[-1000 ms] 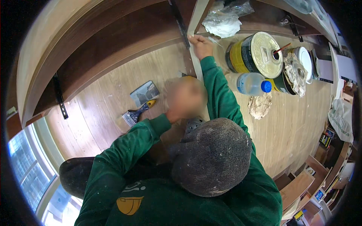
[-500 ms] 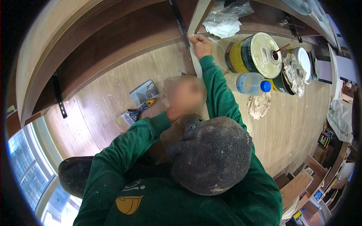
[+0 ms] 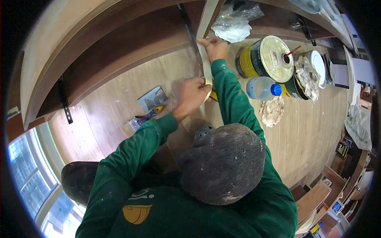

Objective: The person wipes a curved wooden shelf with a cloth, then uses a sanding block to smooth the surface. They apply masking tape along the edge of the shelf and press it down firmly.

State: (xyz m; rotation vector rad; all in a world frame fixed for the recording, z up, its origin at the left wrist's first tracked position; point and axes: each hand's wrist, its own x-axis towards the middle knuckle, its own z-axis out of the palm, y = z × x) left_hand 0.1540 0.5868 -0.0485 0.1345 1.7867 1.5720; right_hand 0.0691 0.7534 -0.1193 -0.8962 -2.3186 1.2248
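Pale yellow tape roll point(image 3: 208, 91) in the left hand point(image 3: 191, 95), beside a pale furniture edge point(image 3: 207, 20)
The left fingers clamp it; the right hand point(image 3: 216, 49) touches the edge farther up, finger closure unclear. A paintbrush point(image 3: 149, 115) lies on the floor point(image 3: 305, 135).

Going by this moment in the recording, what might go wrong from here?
The right sleeve is close to the blue-capped bottle; a sideways swing might knock it.
The left sleeve is right by the brush on the floor and could drag it.
The left hand holds what looks like a pale roll of tape; it might slip if that hold loosens.
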